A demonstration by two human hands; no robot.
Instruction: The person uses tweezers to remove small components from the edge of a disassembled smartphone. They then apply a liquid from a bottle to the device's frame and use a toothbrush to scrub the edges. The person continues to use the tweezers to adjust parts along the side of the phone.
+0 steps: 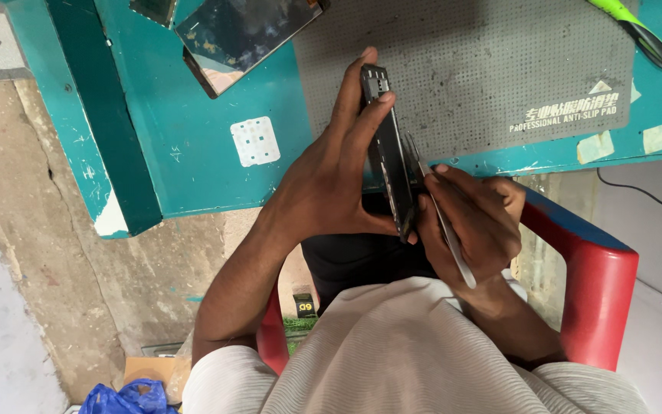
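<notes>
In the lower middle of the frame, your right hand (475,222) pinches thin metal tweezers (437,211) like a pen, so the tip can reach the edge of the opened phone (387,146). Your left hand (329,180) holds this phone on its edge at the centre, fingers long on one side and thumb below, to keep it steady. Beyond, the grey perforated mat (492,69) lies on the teal table (193,146), and a detached screen (243,31) rests at the upper left.

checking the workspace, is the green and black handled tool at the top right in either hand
No, the green and black handled tool lies on the grey perforated mat, away from both hands.
</notes>
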